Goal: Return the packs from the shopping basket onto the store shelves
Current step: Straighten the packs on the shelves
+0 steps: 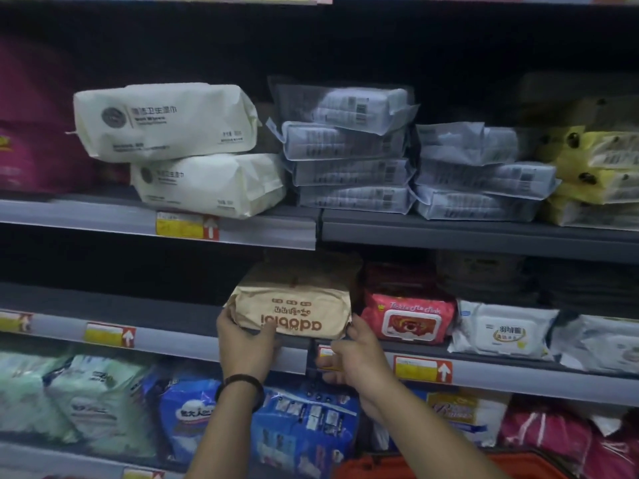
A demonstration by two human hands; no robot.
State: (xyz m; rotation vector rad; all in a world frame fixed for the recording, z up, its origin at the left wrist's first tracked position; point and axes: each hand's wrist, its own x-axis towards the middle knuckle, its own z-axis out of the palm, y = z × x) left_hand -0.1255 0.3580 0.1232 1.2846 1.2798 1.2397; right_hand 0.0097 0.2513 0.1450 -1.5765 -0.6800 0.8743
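Left hand grips tan pack by its left end, right hand at the right corner, hold unclear; slide it straight back, square beside red pack.

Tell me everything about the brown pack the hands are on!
The brown pack is a soft, puffy bundle in a shiny tan wrapper with brown letters that read upside down. It lies flat at the front of the middle shelf, just left of a red pack. The left hand grips its left front corner, and the right hand touches its right end.
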